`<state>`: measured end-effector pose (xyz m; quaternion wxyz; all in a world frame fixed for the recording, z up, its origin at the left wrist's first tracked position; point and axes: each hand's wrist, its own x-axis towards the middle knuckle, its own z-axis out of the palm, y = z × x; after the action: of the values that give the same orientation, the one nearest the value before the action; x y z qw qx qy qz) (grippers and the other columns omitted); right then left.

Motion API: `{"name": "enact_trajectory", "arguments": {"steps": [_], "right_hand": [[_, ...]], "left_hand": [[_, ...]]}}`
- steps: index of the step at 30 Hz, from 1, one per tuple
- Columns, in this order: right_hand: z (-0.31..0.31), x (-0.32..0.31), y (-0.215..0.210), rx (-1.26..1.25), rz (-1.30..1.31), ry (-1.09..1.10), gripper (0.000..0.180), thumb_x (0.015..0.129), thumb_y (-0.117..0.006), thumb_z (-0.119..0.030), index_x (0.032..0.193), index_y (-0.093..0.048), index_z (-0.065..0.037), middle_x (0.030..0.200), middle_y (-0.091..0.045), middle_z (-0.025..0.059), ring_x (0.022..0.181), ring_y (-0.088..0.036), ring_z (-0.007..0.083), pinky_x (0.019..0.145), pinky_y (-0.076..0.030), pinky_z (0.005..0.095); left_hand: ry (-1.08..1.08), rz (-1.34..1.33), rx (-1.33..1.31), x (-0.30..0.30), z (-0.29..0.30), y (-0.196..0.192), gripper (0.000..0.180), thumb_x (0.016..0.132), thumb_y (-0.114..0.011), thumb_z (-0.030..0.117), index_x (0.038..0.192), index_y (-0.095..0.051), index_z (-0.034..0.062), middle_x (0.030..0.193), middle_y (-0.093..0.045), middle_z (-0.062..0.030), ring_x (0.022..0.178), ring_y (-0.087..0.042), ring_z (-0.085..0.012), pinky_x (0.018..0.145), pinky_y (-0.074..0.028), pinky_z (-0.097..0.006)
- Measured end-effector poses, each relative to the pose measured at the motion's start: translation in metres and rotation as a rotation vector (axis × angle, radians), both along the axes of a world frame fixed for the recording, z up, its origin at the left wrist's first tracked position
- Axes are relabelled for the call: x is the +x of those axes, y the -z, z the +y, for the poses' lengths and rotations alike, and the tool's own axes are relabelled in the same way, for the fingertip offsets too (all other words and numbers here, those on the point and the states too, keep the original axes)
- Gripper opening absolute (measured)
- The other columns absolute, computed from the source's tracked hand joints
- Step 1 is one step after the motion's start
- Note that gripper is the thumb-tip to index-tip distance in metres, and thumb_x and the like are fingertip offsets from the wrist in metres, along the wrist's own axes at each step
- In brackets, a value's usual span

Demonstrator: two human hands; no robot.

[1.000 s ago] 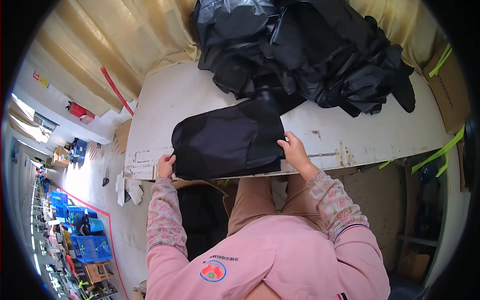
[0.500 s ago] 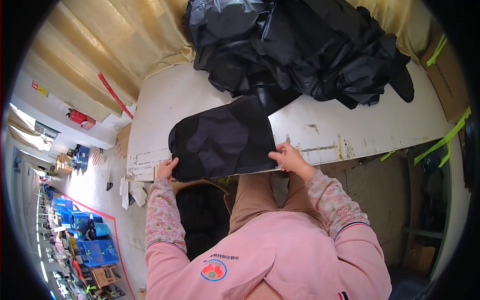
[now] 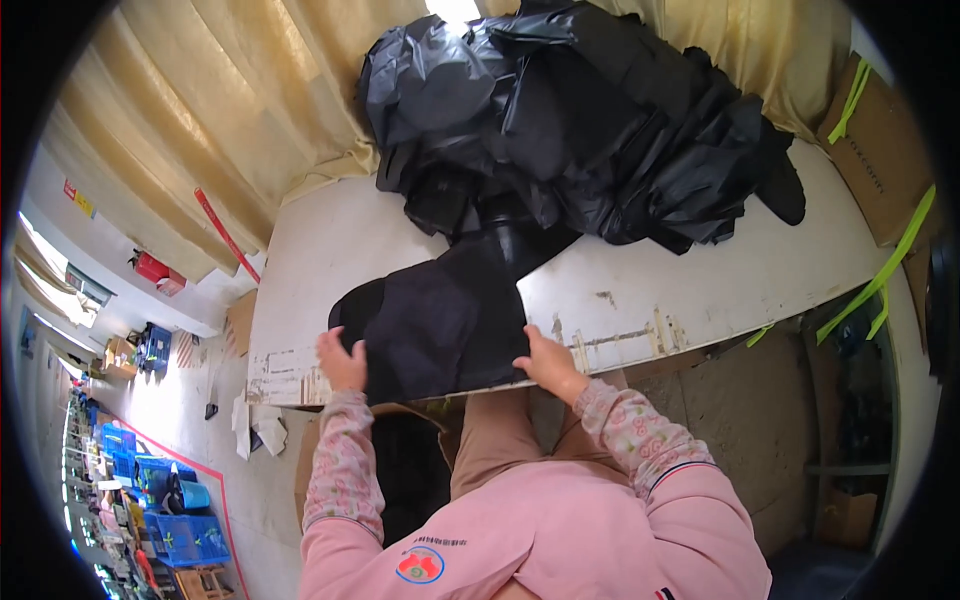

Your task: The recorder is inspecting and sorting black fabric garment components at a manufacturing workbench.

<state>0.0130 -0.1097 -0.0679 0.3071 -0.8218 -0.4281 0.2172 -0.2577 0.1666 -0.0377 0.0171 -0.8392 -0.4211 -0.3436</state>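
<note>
A flat black fabric piece (image 3: 440, 320) lies on the white table (image 3: 700, 280) at its near edge. My left hand (image 3: 342, 362) rests on the piece's near left corner. My right hand (image 3: 548, 362) presses its near right corner at the table edge. Both hands lie flat with fingers on the cloth. Behind the piece, a large heap of black fabric and plastic (image 3: 580, 130) covers the far part of the table and touches the piece's far end.
Yellow curtains (image 3: 200, 130) hang behind the table. Cardboard with green straps (image 3: 880, 130) stands at the right. A dark box (image 3: 410, 470) sits under the table by my legs. Blue crates (image 3: 170, 510) and a red object (image 3: 152, 268) are on the floor at left.
The black piece has been drawn a little toward the table's near edge and flattened. My hands have shifted along its near corners, the right one sliding down to the edge.
</note>
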Motion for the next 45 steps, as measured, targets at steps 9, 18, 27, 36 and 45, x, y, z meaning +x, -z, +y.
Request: {"name": "enact_trajectory", "arguments": {"steps": [9, 18, 27, 36, 45], "right_hand": [[0.001, 0.038, 0.006, -0.007, 0.245, -0.248, 0.060, 0.079, -0.073, -0.032, 0.125, -0.050, 0.000, 0.103, -0.063, 0.0245, 0.089, -0.065, 0.0331, 0.078, -0.051, 0.0384], [-0.011, 0.291, -0.107, 0.721, -0.390, 0.707, 0.112, 0.065, -0.085, -0.038, 0.146, -0.015, -0.003, 0.145, -0.020, 0.0343, 0.133, -0.027, 0.0490, 0.108, -0.032, 0.0479], [0.046, 0.343, -0.160, 0.101, -0.375, 0.827, 0.115, 0.066, -0.081, -0.015, 0.151, -0.006, -0.031, 0.159, 0.002, 0.0137, 0.130, -0.036, 0.0499, 0.096, -0.041, 0.0626], [-0.017, 0.390, -0.074, 0.138, -0.753, 0.678, 0.054, 0.086, -0.048, -0.004, 0.136, -0.048, -0.026, 0.103, -0.059, 0.0126, 0.091, -0.062, 0.0340, 0.076, -0.055, 0.0414], [-0.115, 0.311, -0.015, -0.181, -0.798, 0.482, 0.028, 0.084, -0.053, -0.008, 0.105, -0.069, -0.016, 0.098, -0.062, 0.0139, 0.090, -0.062, 0.0336, 0.069, -0.057, 0.0383]], "left_hand": [[0.614, 0.460, -0.215, 0.142, -0.140, 0.059, 0.074, 0.086, -0.054, 0.058, 0.146, -0.036, 0.0196, 0.153, -0.024, -0.0193, 0.142, -0.021, -0.0381, 0.108, -0.014, -0.066], [0.633, 0.439, -0.272, 0.147, -0.151, 0.046, 0.070, 0.085, -0.060, 0.051, 0.143, -0.040, 0.0181, 0.152, -0.027, -0.0196, 0.140, -0.024, -0.0385, 0.109, -0.014, -0.064], [0.621, 0.470, -0.285, 0.151, -0.152, 0.048, 0.071, 0.082, -0.061, 0.052, 0.142, -0.042, 0.0183, 0.152, -0.027, -0.0188, 0.141, -0.023, -0.0370, 0.109, -0.013, -0.063], [0.597, 0.476, -0.305, 0.154, -0.152, 0.041, 0.071, 0.082, -0.062, 0.050, 0.141, -0.042, 0.0175, 0.152, -0.027, -0.0188, 0.142, -0.022, -0.0365, 0.111, -0.012, -0.060], [0.613, 0.458, -0.325, 0.151, -0.153, 0.046, 0.072, 0.081, -0.061, 0.052, 0.141, -0.042, 0.0172, 0.150, -0.030, -0.0206, 0.141, -0.023, -0.0381, 0.110, -0.011, -0.062]]}}
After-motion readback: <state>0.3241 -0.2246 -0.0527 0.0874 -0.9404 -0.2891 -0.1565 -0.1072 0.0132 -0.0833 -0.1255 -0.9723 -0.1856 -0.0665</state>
